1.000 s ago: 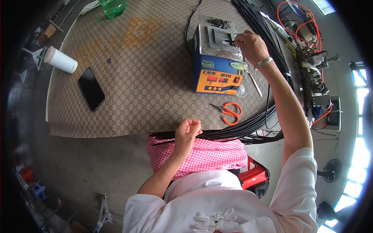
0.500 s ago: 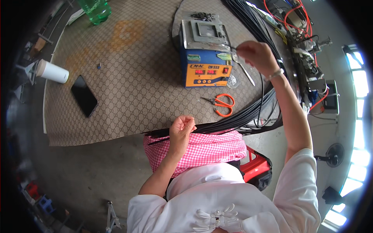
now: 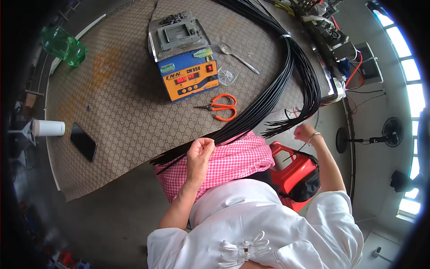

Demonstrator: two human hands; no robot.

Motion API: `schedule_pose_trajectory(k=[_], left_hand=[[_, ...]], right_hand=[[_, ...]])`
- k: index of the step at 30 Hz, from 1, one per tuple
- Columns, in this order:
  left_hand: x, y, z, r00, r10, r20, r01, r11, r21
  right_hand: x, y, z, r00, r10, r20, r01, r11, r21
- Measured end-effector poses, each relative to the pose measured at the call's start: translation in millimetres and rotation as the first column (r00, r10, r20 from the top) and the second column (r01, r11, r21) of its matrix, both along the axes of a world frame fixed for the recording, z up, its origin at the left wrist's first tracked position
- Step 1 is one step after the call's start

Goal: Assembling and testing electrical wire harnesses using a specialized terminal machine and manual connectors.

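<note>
My left hand (image 3: pixel 199 157) is closed in a pinch over the pink checked cloth (image 3: pixel 237 154) on my lap, beside a thick bundle of black cables (image 3: pixel 264 105). What its fingertips hold, if anything, is too small to make out. Past the table's edge on the right, my right hand (image 3: pixel 305 132) is closed beside the loose cable ends (image 3: pixel 280 128). A thin dark strand (image 3: pixel 295 154) shows just below it; whether the fingers hold it is unclear. Orange-handled scissors (image 3: pixel 225 107) lie on the table in front of a blue and orange solder pot (image 3: pixel 186 74).
A spoon (image 3: pixel 239 58) and a small clear plastic piece (image 3: pixel 227 76) lie right of the pot. On the left are a phone (image 3: pixel 83 141), a white cup (image 3: pixel 49 128) and a green bottle (image 3: pixel 65 46). A red stool (image 3: pixel 291 172) stands beside me; a fan (image 3: pixel 392 132) is farther right.
My right hand has left the pot, where it held a thin black cable, and has come down to the loose cable ends. My left hand stays near the bundle. The view has turned.
</note>
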State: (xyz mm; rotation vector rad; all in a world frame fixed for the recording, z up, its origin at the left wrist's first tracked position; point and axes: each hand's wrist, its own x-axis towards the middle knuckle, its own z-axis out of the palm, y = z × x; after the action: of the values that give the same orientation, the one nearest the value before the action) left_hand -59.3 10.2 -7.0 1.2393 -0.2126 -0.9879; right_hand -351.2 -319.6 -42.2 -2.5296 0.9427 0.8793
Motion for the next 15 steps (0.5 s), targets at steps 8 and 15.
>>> schedule_pose_trajectory(k=[8,15], left_hand=[[-25,-17,13,0.994,-0.065,0.085,0.062,0.997,0.049],[-35,-19,22,0.902,-0.093,0.422,0.02,0.985,0.173]], right_hand=[[133,-40,52,0.289,-0.801,0.524,0.665,0.562,0.492],[142,-63,44,0.07,-0.967,0.246,0.499,0.247,0.831]])
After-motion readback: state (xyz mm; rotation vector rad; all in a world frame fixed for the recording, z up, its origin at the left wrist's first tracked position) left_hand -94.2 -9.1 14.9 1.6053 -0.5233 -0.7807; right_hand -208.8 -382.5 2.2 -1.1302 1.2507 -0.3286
